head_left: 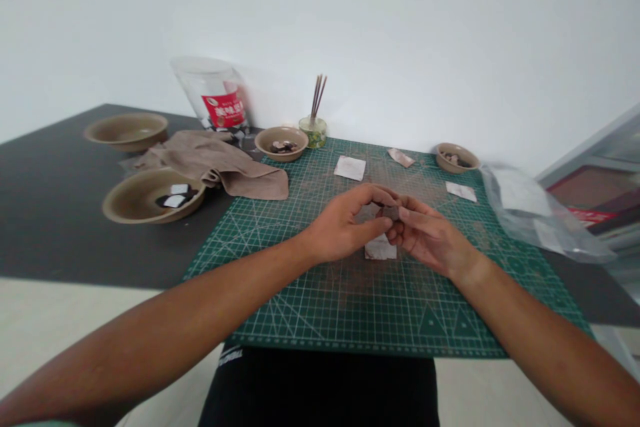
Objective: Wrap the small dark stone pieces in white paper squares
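Observation:
Between the fingertips of both hands is a small dark brown-grey piece [391, 213], held above the green cutting mat [300, 300]. My left hand [350, 221] pinches it from the left with thumb and fingers. From the right, my right hand [427, 230] grips it, its thumb along the near side. The piece is partly covered by the fingers, and its exact kind is unclear. Directly below the hands lies a stained white square sheet [381, 250], partly hidden by them. Brown dust is spread over the mat around it.
More small sheets [350, 167] lie farther back. Bowls [281, 144] with small pieces stand near the wall. At left are a brown cloth [225, 163], a bowl with black-and-white pieces [135, 203], another bowl [127, 131] and a clear jar [213, 97]. A reed diffuser [313, 130] and plastic bag [540, 213] stand out.

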`<state>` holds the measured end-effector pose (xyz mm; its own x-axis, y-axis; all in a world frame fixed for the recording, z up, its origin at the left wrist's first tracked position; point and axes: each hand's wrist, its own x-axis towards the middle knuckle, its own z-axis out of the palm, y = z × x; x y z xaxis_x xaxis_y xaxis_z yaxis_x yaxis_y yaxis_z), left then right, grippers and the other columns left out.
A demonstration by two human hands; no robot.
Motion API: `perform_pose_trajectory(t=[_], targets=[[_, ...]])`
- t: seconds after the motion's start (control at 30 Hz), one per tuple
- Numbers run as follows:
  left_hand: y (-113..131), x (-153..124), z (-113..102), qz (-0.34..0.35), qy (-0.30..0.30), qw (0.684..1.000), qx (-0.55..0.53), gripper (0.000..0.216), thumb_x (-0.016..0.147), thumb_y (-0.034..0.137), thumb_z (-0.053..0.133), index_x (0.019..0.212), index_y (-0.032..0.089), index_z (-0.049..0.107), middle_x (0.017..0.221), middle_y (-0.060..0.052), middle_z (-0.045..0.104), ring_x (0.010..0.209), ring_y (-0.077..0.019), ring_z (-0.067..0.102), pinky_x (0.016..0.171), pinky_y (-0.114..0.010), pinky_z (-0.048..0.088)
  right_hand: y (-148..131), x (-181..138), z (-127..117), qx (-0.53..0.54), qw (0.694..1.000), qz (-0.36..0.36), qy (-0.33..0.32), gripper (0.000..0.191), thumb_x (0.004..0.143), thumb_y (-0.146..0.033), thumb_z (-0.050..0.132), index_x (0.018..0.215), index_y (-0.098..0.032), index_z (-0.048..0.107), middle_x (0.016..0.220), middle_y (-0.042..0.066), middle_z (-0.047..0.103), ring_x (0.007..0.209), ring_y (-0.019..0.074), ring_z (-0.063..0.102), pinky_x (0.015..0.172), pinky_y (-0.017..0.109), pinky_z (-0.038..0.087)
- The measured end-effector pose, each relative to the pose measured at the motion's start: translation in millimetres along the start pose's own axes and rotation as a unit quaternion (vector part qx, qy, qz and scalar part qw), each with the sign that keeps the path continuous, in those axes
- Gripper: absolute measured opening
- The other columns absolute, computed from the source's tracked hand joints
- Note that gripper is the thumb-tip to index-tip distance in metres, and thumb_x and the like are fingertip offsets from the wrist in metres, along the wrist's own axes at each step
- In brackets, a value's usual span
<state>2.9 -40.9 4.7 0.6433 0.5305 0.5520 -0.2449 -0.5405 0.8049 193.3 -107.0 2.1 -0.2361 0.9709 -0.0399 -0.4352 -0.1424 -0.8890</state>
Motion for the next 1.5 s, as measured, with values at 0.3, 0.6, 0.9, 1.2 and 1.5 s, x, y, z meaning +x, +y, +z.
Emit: perform_pose_trajectory(t=[0.3,0.6,0.9,1.2,1.5], targets=[[-0.1,1.0,-0.5,0.015,-0.003,1.000,0.027,0.020,0.090,0.023,0.065,0.109,0.017,0.063,0.120,-0.009,0.064,0.115,-0.0213,0.060,0.100,-0.036,0.046,-1.0,-0.1,2.0,-0.008,1.000,0.000,0.008,0.017,0.088,-0.029,0.070,0.099,-0.019,0.062,0.084,0.000,0.069,0.067,0.0103,0.067,0.059,0.020,0.053],[-1.6,2.2,0.4,-0.009,0.043,0.997,0.069,0.018,0.090,0.027,0.065,0.105,0.017,0.065,0.111,-0.006,0.068,0.109,-0.0198,0.062,0.097,-0.035,0.047,-0.3,4.2,2.4,-0.054,0.996,0.004,0.071,0.009,0.082,-0.019,0.068,0.090,-0.018,0.063,0.073,-0.001,0.067,0.064,0.0110,0.065,0.057,0.020,0.049],[-2.1,3.2,1.2,-0.014,0.056,0.995,0.078,0.018,0.087,0.027,0.069,0.102,0.018,0.064,0.109,-0.004,0.068,0.106,-0.0178,0.063,0.095,-0.032,0.048,1.3,3.8,4.3,-0.061,0.996,-0.030,0.050,0.011,0.086,-0.029,0.067,0.091,-0.018,0.065,0.073,-0.001,0.063,0.062,0.0113,0.059,0.058,0.023,0.048],[-1.2,2.9,1.8,-0.016,0.050,0.997,0.049,0.017,0.086,0.028,0.070,0.098,0.018,0.060,0.110,-0.006,0.067,0.108,-0.0198,0.062,0.097,-0.036,0.046,-0.8,0.4,6.1,-0.036,0.999,-0.006,0.010,0.025,0.089,-0.040,0.068,0.105,-0.021,0.064,0.080,0.000,0.066,0.067,0.0119,0.064,0.064,0.023,0.052],[-3.5,2.3,0.7,0.003,0.027,0.998,0.049,0.020,0.086,0.025,0.070,0.103,0.019,0.062,0.113,-0.007,0.066,0.110,-0.0205,0.061,0.098,-0.036,0.046,3.0,-0.6,4.3,-0.035,0.999,-0.021,-0.010,0.021,0.090,-0.035,0.067,0.109,-0.024,0.065,0.105,0.002,0.067,0.089,0.0129,0.065,0.074,0.023,0.053]])
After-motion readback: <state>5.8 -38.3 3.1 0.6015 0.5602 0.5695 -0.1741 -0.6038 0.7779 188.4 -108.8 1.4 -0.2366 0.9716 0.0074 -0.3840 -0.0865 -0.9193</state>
